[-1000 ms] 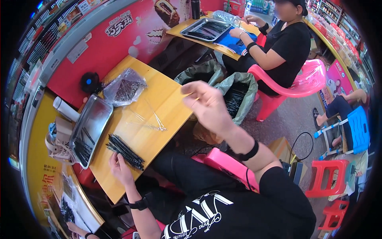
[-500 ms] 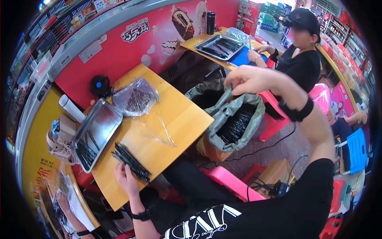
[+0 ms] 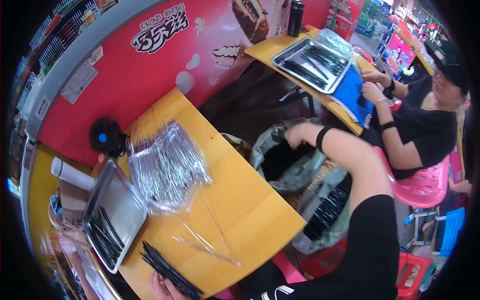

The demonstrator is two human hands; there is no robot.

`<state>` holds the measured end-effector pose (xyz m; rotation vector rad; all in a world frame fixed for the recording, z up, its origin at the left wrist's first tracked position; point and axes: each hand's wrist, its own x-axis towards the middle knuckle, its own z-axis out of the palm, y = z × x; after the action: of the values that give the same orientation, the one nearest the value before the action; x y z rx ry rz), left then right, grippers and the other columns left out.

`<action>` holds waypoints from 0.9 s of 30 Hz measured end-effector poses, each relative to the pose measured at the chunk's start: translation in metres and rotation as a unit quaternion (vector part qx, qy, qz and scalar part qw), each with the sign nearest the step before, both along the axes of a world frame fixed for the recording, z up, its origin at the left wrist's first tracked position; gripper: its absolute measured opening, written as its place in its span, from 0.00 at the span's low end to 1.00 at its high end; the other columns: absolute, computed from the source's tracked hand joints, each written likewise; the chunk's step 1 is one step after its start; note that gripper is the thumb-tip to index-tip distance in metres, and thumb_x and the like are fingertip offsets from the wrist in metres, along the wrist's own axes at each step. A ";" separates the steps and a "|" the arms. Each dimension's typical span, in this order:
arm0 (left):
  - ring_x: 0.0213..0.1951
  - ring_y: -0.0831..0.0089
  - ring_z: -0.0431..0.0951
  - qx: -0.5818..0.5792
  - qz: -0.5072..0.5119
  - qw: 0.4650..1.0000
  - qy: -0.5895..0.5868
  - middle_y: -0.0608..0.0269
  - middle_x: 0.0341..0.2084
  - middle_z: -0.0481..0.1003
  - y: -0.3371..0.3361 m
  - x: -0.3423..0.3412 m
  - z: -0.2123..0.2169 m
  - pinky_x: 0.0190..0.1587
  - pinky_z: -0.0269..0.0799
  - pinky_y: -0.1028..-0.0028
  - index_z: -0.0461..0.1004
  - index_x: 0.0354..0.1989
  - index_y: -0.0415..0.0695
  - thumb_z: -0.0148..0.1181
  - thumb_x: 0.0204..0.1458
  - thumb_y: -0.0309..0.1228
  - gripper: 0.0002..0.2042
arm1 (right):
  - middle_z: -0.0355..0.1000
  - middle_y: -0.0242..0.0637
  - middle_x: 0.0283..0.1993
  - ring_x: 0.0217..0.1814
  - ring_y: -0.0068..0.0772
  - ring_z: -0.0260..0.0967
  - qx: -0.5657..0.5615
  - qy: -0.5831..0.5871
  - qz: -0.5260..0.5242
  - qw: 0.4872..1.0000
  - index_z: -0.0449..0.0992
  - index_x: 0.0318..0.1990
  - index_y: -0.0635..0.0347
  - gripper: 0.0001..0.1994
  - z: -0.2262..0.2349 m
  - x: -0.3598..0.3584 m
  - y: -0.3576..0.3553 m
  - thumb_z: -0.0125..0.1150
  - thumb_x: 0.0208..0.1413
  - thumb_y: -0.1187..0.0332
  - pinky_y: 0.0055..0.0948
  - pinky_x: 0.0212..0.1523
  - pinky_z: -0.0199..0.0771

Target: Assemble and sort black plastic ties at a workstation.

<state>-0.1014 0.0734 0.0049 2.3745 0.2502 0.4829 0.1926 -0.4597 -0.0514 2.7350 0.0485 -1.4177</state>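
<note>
Near the lower edge, my left hand [image 3: 164, 289] is closed around the lower end of a bundle of thin black sticks [image 3: 171, 270] lying on the wooden table. My right hand [image 3: 300, 135] reaches over the open sack [image 3: 265, 152] beyond the table's right corner, above dark contents. Its fingertips point down and are too blurred to show any grip. Beside it, nearer me, a second lined sack [image 3: 305, 242] holds black plastic-wrapped bundles [image 3: 328, 207]. A metal tray [image 3: 122, 212] with several black sticks stands at the table's left.
A clear bag of thin wires [image 3: 167, 167] lies on the table [image 3: 260, 215], with loose wires [image 3: 220, 232] beside it. A small black fan [image 3: 106, 136] stands behind. At right, a co-worker [image 3: 420, 115] sits at another table with a tray [image 3: 332, 87] of black sticks.
My right hand has gone from the edge between the sacks down to the farther sack. The view has shifted closer to the table. My left hand stays on the bundle.
</note>
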 end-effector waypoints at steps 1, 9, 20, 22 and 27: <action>0.46 0.63 0.71 0.014 -0.025 1.000 0.003 0.51 0.47 0.69 -0.006 0.009 0.000 0.47 0.67 0.69 0.66 0.54 0.33 0.49 0.58 0.22 0.15 | 0.75 0.44 0.48 0.50 0.49 0.71 -0.017 0.017 0.063 0.998 0.79 0.44 0.58 0.16 -0.083 0.006 -0.036 0.62 0.46 0.66 0.43 0.50 0.70; 0.45 0.57 0.70 0.147 -0.028 0.986 0.073 0.46 0.47 0.68 -0.017 0.018 0.010 0.48 0.66 0.63 0.64 0.55 0.31 0.40 0.64 0.40 0.22 | 0.65 0.45 0.59 0.59 0.42 0.65 0.001 -0.077 -0.178 0.981 0.69 0.57 0.56 0.21 -0.187 0.015 -0.043 0.50 0.56 0.64 0.39 0.60 0.61; 0.52 0.56 0.66 0.181 0.089 0.970 0.140 0.46 0.53 0.65 -0.011 0.001 -0.001 0.55 0.62 0.61 0.61 0.58 0.34 0.40 0.63 0.42 0.23 | 0.65 0.43 0.53 0.53 0.39 0.64 0.070 -0.091 -0.165 0.980 0.68 0.50 0.57 0.16 -0.132 0.023 -0.081 0.50 0.54 0.65 0.36 0.54 0.61; 0.54 0.57 0.65 0.170 0.082 0.971 0.144 0.46 0.55 0.63 -0.003 0.009 -0.008 0.56 0.61 0.61 0.60 0.58 0.35 0.40 0.63 0.41 0.23 | 0.65 0.42 0.52 0.52 0.39 0.64 0.059 -0.112 -0.177 0.976 0.68 0.48 0.58 0.15 -0.105 0.000 -0.095 0.50 0.54 0.66 0.35 0.53 0.61; 0.51 0.56 0.67 0.188 0.086 0.970 0.129 0.46 0.53 0.65 0.000 0.002 -0.006 0.53 0.64 0.62 0.62 0.58 0.36 0.44 0.62 0.38 0.21 | 0.65 0.41 0.49 0.50 0.38 0.63 0.091 -0.158 -0.162 0.970 0.68 0.45 0.58 0.13 -0.089 0.009 -0.121 0.50 0.53 0.66 0.34 0.51 0.61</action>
<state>-0.0999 0.0734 -0.0013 2.8040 0.5276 0.3209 0.2019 -0.5805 -0.1407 3.2054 -0.3141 -1.0550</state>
